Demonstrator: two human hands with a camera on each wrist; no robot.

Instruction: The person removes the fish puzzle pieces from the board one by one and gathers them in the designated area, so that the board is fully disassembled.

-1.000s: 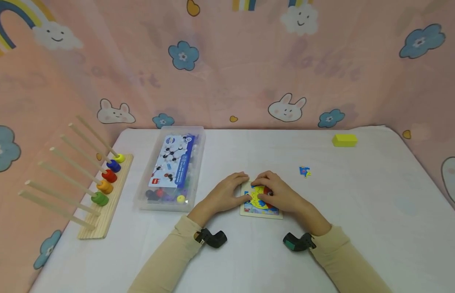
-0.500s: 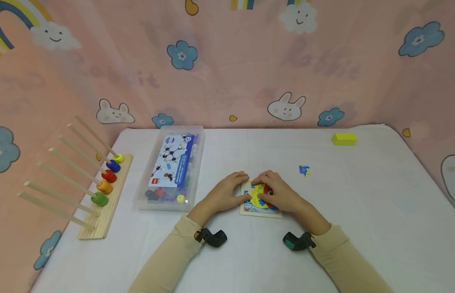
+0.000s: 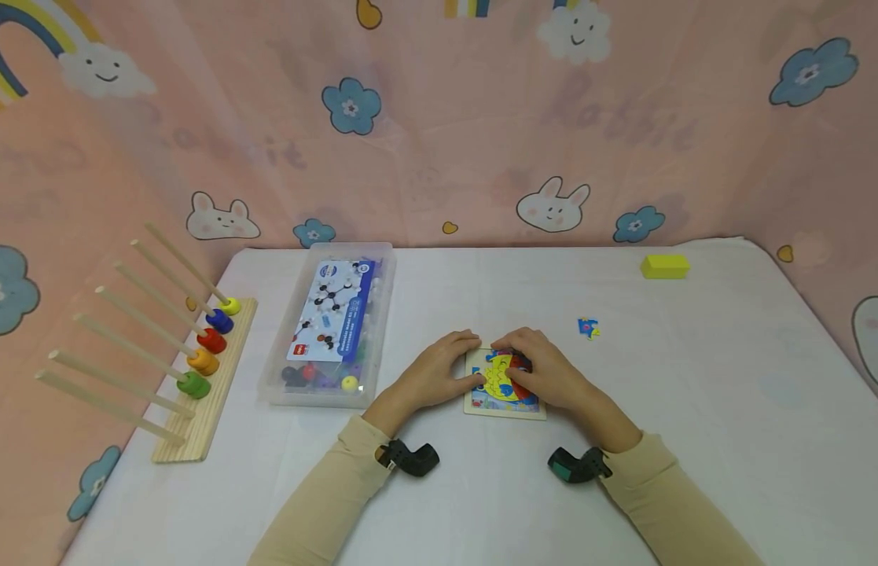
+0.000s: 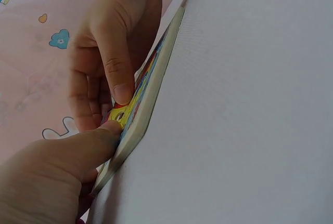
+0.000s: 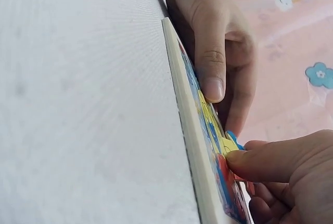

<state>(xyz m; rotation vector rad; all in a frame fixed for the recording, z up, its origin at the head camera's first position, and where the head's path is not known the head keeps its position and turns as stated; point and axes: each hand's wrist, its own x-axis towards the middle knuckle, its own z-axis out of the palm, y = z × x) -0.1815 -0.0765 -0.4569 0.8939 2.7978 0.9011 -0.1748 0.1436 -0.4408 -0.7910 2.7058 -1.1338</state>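
A small fish jigsaw puzzle in a pale wooden tray (image 3: 509, 414) lies on the white table between both hands. My left hand (image 3: 442, 373) holds its left side, the thumb (image 4: 110, 126) on the picture and the fingers at the far edge. My right hand (image 3: 548, 373) is over the right part, its thumb and fingers pinching a puzzle piece (image 5: 228, 144) that is yellow and blue and tilts up from the picture. The right fingertips are partly hidden behind the thumb. Apart from the tray, a loose blue and yellow puzzle piece (image 3: 589, 328) lies to the right.
Left of the hands lies a clear plastic box (image 3: 325, 326) of molecular model parts. A wooden peg stand (image 3: 205, 424) with coloured rings on several pegs stands at the far left. A yellow block (image 3: 665, 266) sits at the back right, before a pink patterned cloth.
My right hand has shifted slightly right, its thumb moving across the fish and uncovering more of the yellow middle. The left hand and the tray stay in place.
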